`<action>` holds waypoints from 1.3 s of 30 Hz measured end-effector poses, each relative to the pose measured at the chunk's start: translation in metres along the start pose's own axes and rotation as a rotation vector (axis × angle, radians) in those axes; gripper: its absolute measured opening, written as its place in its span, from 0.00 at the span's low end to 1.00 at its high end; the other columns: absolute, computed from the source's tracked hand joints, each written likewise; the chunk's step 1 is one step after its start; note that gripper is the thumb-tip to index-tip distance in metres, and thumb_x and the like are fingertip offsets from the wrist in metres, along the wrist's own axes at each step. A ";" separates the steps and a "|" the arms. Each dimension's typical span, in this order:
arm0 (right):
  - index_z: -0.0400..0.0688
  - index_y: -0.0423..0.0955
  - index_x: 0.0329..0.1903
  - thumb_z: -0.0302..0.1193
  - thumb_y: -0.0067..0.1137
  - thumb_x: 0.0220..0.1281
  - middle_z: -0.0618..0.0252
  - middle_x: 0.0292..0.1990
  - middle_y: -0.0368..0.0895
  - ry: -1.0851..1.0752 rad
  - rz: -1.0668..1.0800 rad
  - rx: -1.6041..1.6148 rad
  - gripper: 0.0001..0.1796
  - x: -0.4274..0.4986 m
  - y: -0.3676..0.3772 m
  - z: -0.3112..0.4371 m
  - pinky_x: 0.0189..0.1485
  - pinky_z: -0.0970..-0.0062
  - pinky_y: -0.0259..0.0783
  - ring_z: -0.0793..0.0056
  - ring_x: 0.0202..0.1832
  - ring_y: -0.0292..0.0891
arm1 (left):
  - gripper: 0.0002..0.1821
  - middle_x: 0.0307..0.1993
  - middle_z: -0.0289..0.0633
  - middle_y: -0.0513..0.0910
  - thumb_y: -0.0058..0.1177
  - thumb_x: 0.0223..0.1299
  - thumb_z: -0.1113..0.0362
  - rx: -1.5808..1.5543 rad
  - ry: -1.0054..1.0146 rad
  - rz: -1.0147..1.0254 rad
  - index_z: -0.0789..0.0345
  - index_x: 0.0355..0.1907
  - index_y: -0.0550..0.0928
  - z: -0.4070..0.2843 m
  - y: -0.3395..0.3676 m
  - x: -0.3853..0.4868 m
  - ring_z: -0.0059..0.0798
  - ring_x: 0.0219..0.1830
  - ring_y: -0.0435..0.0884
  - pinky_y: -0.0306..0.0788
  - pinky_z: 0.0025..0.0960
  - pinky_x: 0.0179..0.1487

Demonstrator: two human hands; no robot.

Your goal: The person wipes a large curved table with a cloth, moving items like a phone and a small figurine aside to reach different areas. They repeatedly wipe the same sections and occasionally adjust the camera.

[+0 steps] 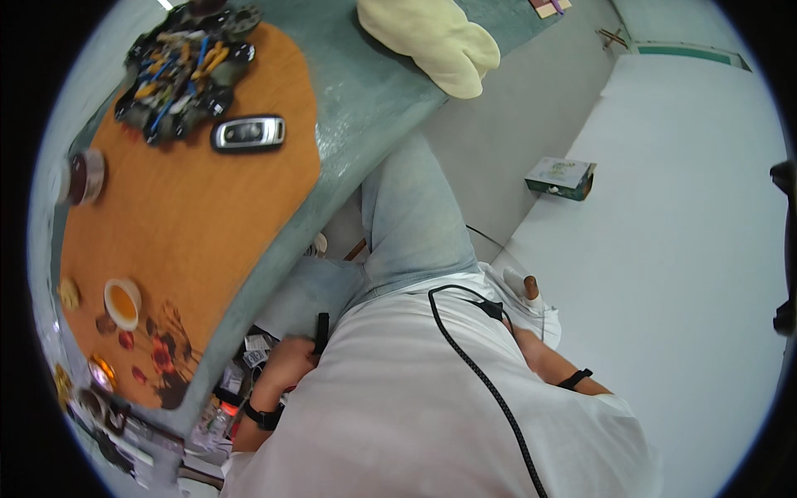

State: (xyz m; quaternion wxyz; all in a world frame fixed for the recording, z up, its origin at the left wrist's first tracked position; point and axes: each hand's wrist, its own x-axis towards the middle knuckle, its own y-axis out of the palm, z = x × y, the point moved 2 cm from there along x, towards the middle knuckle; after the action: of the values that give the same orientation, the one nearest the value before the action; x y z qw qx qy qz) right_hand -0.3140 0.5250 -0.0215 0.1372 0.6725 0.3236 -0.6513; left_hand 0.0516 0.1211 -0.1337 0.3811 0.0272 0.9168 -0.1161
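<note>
My left hand [289,361] rests low beside my left hip, with a black band on the wrist. A narrow black strap-like piece [321,333] touches its inner side, against my white shirt [436,398]. The fingers are blurred, and whether they grip that piece does not show. On the other side, my right hand [522,339] is largely covered by bunched white cloth [543,324]. A small brown tip [531,287] pokes out of that cloth; I cannot tell what it is. A black braided cable [476,370] runs over my shirt to a dark connector [492,309] near that hand.
A green table [355,81] stands ahead-left, bearing an orange mat [187,205], a cluttered black ashtray [180,81], a car key fob [249,133], a tea cup [122,305] and a cream plush item [436,43]. A box [560,177] sits on the white surface [672,249] at right.
</note>
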 end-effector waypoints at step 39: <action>0.38 0.67 0.80 0.30 0.53 0.76 0.53 0.74 0.73 -0.216 0.407 -0.636 0.32 -0.108 0.129 0.286 0.61 0.43 0.84 0.48 0.68 0.76 | 0.14 0.39 0.56 0.90 0.64 0.63 0.62 -0.381 -0.329 -0.021 0.66 0.47 0.92 0.076 0.217 -0.079 0.53 0.43 0.91 0.82 0.46 0.50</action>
State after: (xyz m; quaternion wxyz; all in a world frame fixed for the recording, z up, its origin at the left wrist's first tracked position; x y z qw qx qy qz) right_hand -0.4537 0.2271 0.0200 0.4985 0.5743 0.3528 -0.5451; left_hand 0.1905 0.3174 -0.1716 0.5223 -0.0739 0.8479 0.0521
